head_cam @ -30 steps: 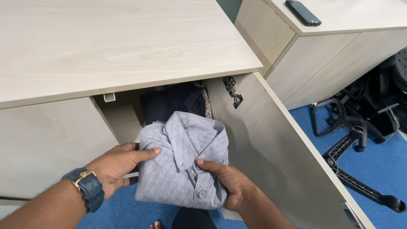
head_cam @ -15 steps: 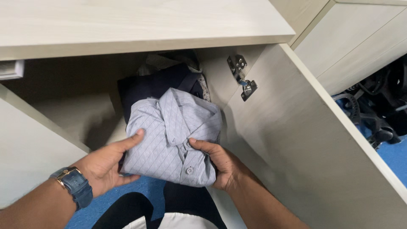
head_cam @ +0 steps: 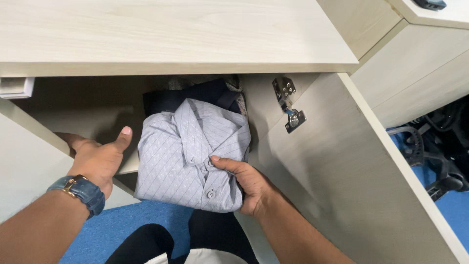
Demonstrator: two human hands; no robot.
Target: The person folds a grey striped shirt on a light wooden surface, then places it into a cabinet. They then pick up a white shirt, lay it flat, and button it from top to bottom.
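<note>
- Spreading above both hands, a pale wooden cabinet top point(head_cam: 171, 34) covers an open compartment.
- To the right of the right hand, the open cabinet door point(head_cam: 351, 186) slants away, with a metal hinge point(head_cam: 289, 105) just above that hand.
- Between the hands lies a folded light grey shirt point(head_cam: 190, 151) with a fine diagonal pattern, collar pointing into the cabinet, its front edge overhanging the shelf.
- Behind the shirt, farther from the hands, sits a dark navy garment point(head_cam: 195, 95).
- Below the hands, blue carpet point(head_cam: 122, 225) shows.
- The right hand point(head_cam: 246, 181) grips the shirt's front right edge, thumb on top near the buttons.
- The left hand point(head_cam: 97, 156), fingers spread and off the shirt, rests on the left door's edge point(head_cam: 29, 122); a blue wristwatch point(head_cam: 78, 193) sits on its wrist.
</note>
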